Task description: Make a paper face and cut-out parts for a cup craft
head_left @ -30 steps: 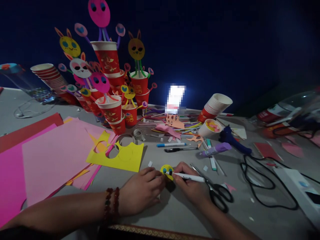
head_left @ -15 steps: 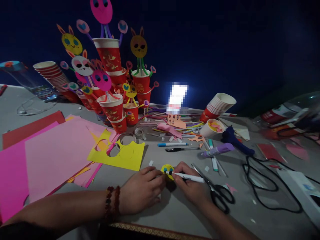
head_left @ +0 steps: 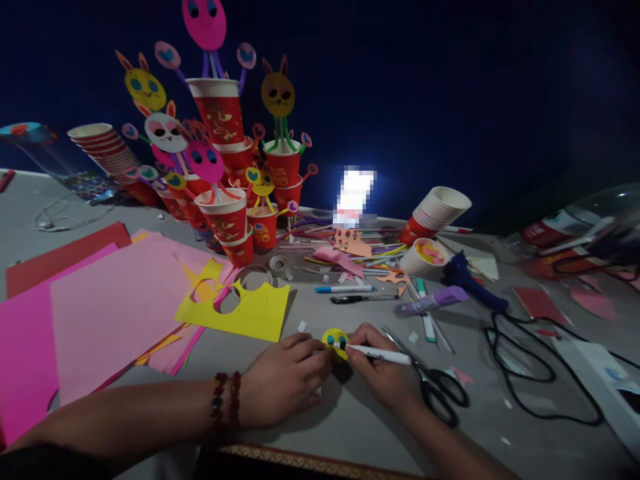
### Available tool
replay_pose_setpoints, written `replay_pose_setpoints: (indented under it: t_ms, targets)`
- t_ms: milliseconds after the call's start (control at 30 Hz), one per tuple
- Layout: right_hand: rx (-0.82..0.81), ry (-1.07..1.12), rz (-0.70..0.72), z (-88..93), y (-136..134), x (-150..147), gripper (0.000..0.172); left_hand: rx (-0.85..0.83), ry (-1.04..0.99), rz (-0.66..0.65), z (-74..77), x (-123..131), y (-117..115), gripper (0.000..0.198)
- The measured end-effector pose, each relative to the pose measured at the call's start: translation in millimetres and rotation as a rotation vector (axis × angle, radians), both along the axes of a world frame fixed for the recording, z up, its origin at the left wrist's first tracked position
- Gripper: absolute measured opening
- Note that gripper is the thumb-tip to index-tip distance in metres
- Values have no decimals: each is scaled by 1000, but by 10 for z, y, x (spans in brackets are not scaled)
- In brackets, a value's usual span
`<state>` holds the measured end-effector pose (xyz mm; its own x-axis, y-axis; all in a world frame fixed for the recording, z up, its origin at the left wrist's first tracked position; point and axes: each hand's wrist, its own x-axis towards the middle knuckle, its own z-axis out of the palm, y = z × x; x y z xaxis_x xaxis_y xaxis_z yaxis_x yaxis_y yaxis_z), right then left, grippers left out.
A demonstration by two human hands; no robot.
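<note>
In the head view my right hand (head_left: 381, 363) grips a white marker (head_left: 385, 354) with lettering on its barrel. Its dark nib end points left, at a small yellow paper circle (head_left: 336, 337) with two blue eyes drawn on it. My left hand (head_left: 287, 377) has bent fingers at the circle's left edge and holds it steady; the fingertips are partly hidden. Black-handled scissors (head_left: 437, 387) lie just right of my right hand. Beyond my left hand is a yellow sheet (head_left: 260, 317) with round pieces cut out.
Decorated red cups (head_left: 220, 117) with paper animal faces stand stacked at the back left. Pink paper sheets (head_left: 115, 293) cover the left side. Pens (head_left: 345, 289), a purple glue stick (head_left: 435, 301), a black cord (head_left: 545, 417) and a cup of scraps (head_left: 425, 257) lie across the right.
The marker has shifted very slightly to the right over the yellow circle. My left hand stays in the same place.
</note>
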<state>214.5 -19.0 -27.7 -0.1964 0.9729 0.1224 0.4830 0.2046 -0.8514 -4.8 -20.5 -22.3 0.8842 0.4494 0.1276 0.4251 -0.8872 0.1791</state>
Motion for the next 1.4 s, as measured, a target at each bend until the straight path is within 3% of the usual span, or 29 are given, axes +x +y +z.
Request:
replay_pose_setpoints:
  t_ms: [1133,1400]
  targets:
    - [-1,-59,-20,61,-10,2,18,-7,15,-4,18,2,5,49]
    - [15,-30,-25,2,-11,7,18,-6,13,-3,0,14,3,49]
